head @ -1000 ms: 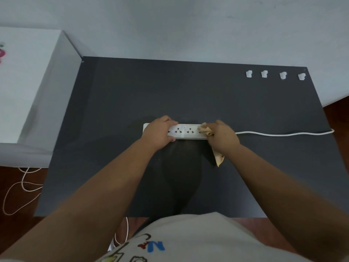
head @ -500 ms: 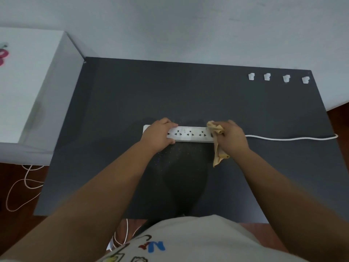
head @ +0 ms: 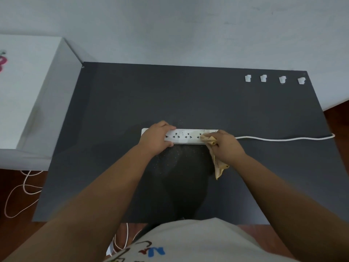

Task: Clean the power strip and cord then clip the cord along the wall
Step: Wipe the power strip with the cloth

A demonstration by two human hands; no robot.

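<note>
I see the white power strip (head: 186,136) lying flat near the middle of the dark bench (head: 132,95), its long side running parallel to the bench's far edge, sockets facing up. My left hand (head: 155,137) is clamped over the strip's left end, fingers curled across the far edge and thumb along the near edge, pinning it to the bench. My right hand (head: 225,145) is closed around a yellowish cloth (head: 217,161), pressing a bunched part of it onto the strip's right end; the rest of the cloth hangs out below the hand and trails over the bench toward the near edge. The white cord (head: 283,138) leaves the strip's right end, mostly hidden there by the right hand, and runs flat across the bench to its right edge. Four small white clips (head: 274,79) sit in a row in the far right corner of the bench, well apart from the strip. Fine pale specks dot the bench just in front of the strip. A white box (head: 32,87) stands beside the bench's left edge, and loose white wire (head: 20,191) lies on the floor beneath it.
</note>
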